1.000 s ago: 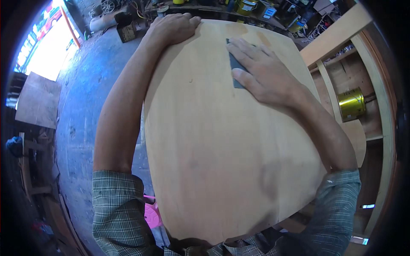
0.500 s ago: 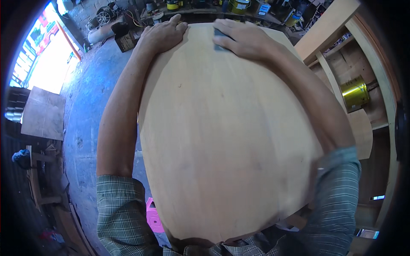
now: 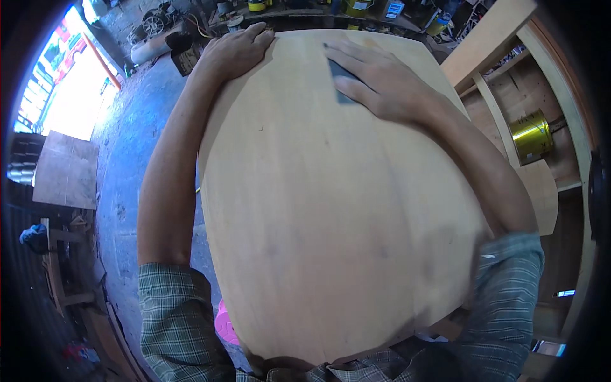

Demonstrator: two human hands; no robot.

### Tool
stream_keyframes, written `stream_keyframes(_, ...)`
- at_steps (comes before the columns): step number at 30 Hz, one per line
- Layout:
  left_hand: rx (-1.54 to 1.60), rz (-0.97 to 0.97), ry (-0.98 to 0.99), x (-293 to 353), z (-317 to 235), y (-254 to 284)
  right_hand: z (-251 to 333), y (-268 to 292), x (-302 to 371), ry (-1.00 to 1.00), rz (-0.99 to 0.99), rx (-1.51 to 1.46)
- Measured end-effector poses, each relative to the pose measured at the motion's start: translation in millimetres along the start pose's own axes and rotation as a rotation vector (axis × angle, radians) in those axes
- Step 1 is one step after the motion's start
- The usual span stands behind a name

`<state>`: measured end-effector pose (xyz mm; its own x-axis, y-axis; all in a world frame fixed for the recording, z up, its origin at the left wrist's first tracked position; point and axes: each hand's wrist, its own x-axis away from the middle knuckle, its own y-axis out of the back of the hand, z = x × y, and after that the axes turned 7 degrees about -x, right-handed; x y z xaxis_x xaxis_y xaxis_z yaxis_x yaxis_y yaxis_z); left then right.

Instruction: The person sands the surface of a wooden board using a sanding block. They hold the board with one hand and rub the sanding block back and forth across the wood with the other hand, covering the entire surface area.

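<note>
A large pale wooden panel (image 3: 312, 204) with curved sides stretches away in front of me. At its far left corner my left hand (image 3: 237, 52) is closed over the edge, the thumb side on top and some fingertips hidden. My right hand (image 3: 388, 83) presses on the far part of the panel, slightly smeared by motion. Under its fingers is a dark grey piece of sandpaper (image 3: 342, 81), partly covered by the hand. Faint darker smudges and a small curved mark show on the wood.
To the right stands an open wooden frame (image 3: 496, 114) holding a gold-coloured can (image 3: 531, 137). Cans and containers line a shelf (image 3: 299, 24) at the back. On the left floor lie a plywood sheet (image 3: 67, 169) and a wooden stand (image 3: 57, 267). Something pink (image 3: 226, 323) shows beneath the panel.
My right hand and the sandpaper have slid toward me and a little right over the panel. The left hand stays at the far left corner, and the panel appears slightly shifted left.
</note>
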<state>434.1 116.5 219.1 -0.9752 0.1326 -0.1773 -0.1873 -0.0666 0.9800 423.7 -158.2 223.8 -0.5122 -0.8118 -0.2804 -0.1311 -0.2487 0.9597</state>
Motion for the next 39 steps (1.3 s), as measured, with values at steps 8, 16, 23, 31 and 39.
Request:
stream_keyframes(8, -0.059, -0.056, -0.083, -2, 17, -10, -38, -8, -25, -0.187, 0.057, 0.018)
stream_keyframes(16, 0.044, -0.047, -0.045, -13, 3, -16, -68, 9, -23, -0.132, 0.158, 0.038)
stream_keyframes(23, -0.005, 0.022, -0.018, -9, 2, 1, -29, 14, 14, -0.034, 0.059, -0.05)
stream_keyframes(31, -0.035, -0.058, -0.07, -6, 25, -16, 11, 8, 0, -0.03, 0.036, -0.054)
stream_keyframes(39, 0.058, -0.049, -0.017, -1, 12, -6, -16, 0, -14, -0.056, 0.032, -0.023)
